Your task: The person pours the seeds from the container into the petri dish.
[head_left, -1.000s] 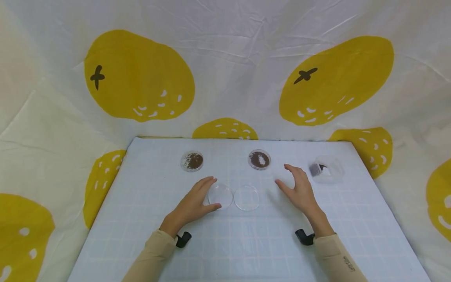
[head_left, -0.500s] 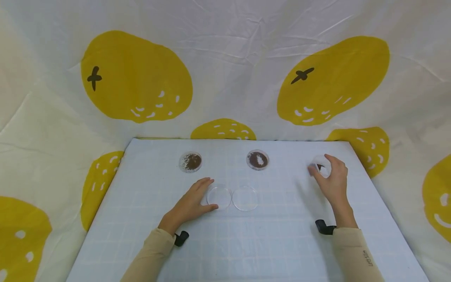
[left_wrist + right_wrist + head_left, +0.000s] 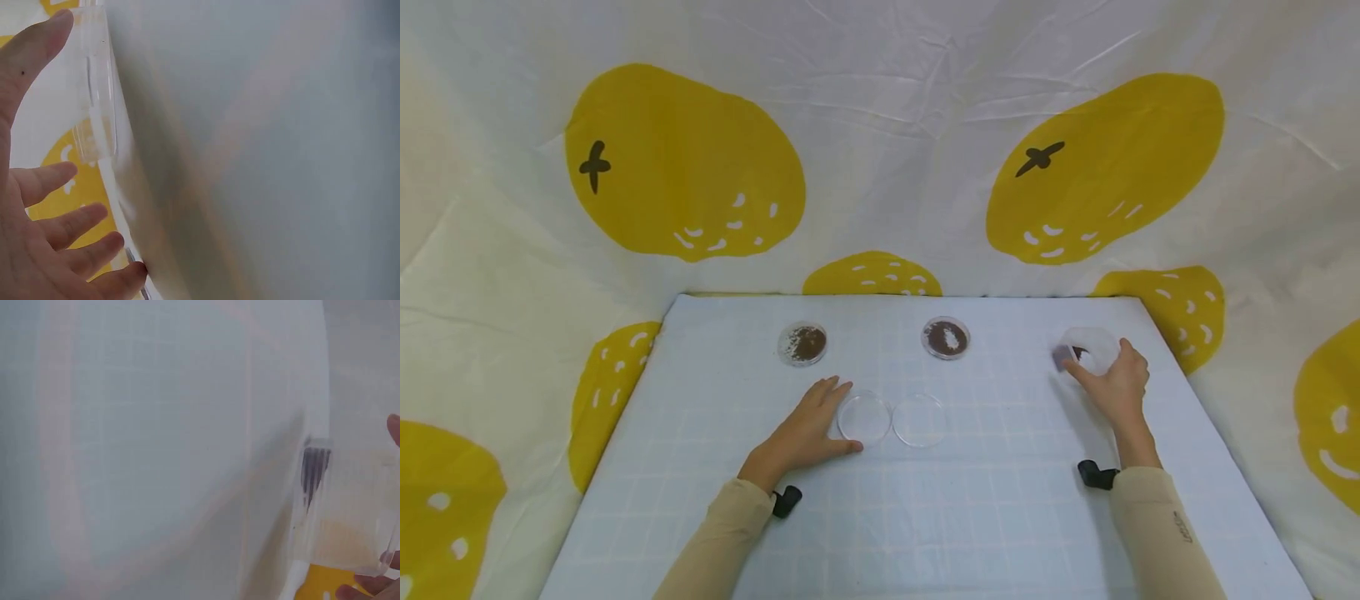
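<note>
The right hand (image 3: pixel 1116 387) appeared clamped on the clear box (image 3: pixel 1099 343), toward the bench's (image 3: pixel 985 517) far right; securing hold was judged in hand, any lift calling for level carriage. Its mouth seemed upward, long axis indeterminate. The left hand's (image 3: pixel 797 429) fingers stood apart beside a clear dish (image 3: pixel 865 419).

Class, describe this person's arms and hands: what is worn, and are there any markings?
The left sleeve and right sleeve are beige; the right one bears small dark lettering, hard to read. A stubby black device shows at each wrist. The left hand and right hand wear no gloves.
</note>
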`<state>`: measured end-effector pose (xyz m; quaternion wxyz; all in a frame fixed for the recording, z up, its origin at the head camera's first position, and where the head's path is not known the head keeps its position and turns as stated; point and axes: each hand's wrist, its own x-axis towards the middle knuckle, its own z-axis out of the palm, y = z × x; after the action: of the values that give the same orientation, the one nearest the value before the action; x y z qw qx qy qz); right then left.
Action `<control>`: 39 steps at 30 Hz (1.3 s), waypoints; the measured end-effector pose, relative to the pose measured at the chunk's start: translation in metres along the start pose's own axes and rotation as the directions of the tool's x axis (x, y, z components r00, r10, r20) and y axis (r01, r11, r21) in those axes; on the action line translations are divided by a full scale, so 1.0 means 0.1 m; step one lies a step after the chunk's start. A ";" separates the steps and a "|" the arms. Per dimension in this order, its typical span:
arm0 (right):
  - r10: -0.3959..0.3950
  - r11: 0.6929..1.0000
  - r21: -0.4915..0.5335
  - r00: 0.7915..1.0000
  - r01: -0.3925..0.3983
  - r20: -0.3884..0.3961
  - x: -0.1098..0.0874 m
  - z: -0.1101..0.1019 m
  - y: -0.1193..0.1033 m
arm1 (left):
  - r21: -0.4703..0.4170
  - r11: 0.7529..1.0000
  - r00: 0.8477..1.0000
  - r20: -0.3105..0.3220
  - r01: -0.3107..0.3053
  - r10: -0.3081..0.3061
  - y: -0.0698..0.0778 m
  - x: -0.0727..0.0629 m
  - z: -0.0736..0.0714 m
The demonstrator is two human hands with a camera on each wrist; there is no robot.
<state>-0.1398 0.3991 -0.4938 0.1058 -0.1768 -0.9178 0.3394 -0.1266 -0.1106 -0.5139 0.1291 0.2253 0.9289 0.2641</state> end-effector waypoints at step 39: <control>-0.209 0.967 0.162 0.975 0.195 0.074 -0.29 0.14 -0.44 | 0.109 0.994 0.999 0.044 0.008 -0.013 -0.05 -0.01 -0.01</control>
<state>-0.1292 0.3485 -0.4770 0.1117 -0.0582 -0.9060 0.4042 -0.1276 -0.1157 -0.5160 0.1388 0.2332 0.9399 0.2073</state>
